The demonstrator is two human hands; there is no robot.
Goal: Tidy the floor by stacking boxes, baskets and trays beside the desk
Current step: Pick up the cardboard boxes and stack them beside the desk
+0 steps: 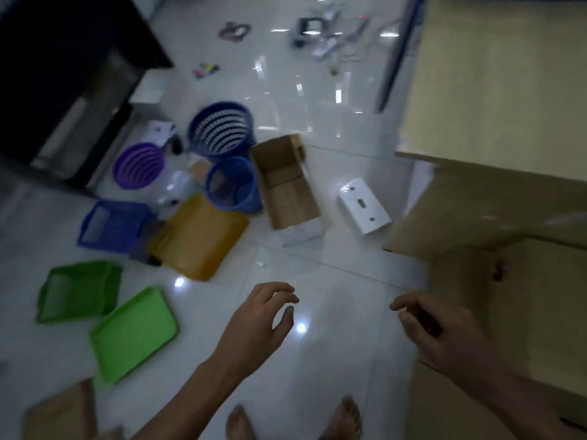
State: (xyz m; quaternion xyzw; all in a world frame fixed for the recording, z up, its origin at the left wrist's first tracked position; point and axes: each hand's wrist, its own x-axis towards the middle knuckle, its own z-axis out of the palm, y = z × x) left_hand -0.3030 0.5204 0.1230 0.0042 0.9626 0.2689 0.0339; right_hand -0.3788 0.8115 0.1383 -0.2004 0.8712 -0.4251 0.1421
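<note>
Floor [333, 274]: glossy white tile, pale light spots. Flat bright-green plastic tray [135, 333] left of the left hand [254, 328]; darker green mesh basket [77, 290] beyond it. Amber-yellow translucent plastic tray [198, 238] ahead-left, blue slotted rectangular basket [111, 225] beside it. Purple slotted round basket [138, 165], navy slotted round basket [219, 128], smaller blue round bin [233, 187] further out. Open brown cardboard box [287, 185], white outer end. Small white box [363, 206] ahead of the right hand [444, 331]. Tan cardboard sheets [495, 217] to its right.
</note>
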